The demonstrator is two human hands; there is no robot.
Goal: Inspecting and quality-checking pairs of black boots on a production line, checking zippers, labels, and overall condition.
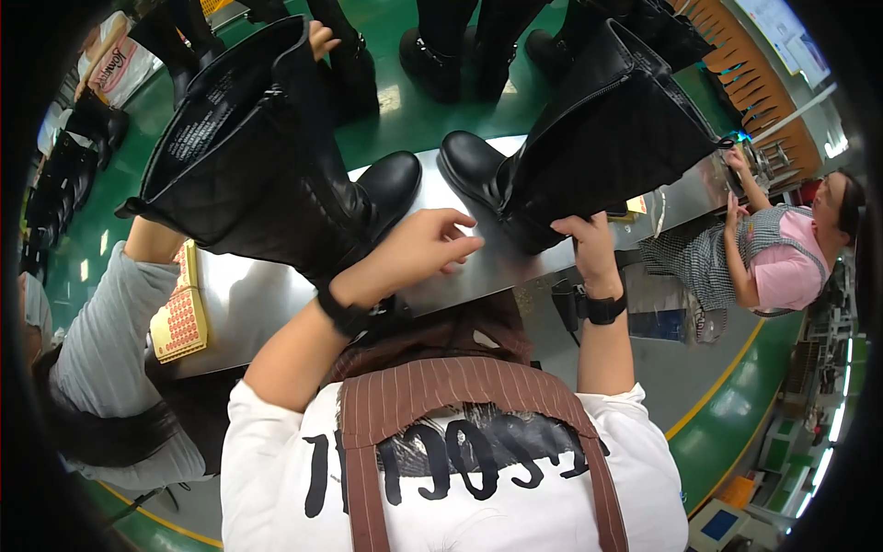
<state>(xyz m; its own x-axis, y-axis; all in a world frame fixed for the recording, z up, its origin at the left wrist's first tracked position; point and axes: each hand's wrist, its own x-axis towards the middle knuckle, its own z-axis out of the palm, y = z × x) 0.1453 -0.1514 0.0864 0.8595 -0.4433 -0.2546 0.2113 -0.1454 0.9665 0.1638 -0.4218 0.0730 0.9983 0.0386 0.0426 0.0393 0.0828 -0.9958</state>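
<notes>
Two tall black boots stand upright on a metal bench, toes turned toward each other. The left boot (276, 175) has its wide shaft open at the top, with pale print on the lining. The right boot (589, 138) leans to the right, its shaft unzipped. My left hand (423, 244) is just in front of the left boot's foot, fingers loosely bent and apart, holding nothing. My right hand (590, 247) is at the right boot's heel, thumb against the leather; the other fingers are partly hidden behind the boot. Dark bands circle both my wrists.
The shiny metal bench (460, 276) runs across in front of me. Yellow sheets of red-printed stickers (181, 322) lie at its left end, beside a grey-sleeved person (115, 340). A person in pink (791, 258) works at right. More black boots (432, 60) stand beyond.
</notes>
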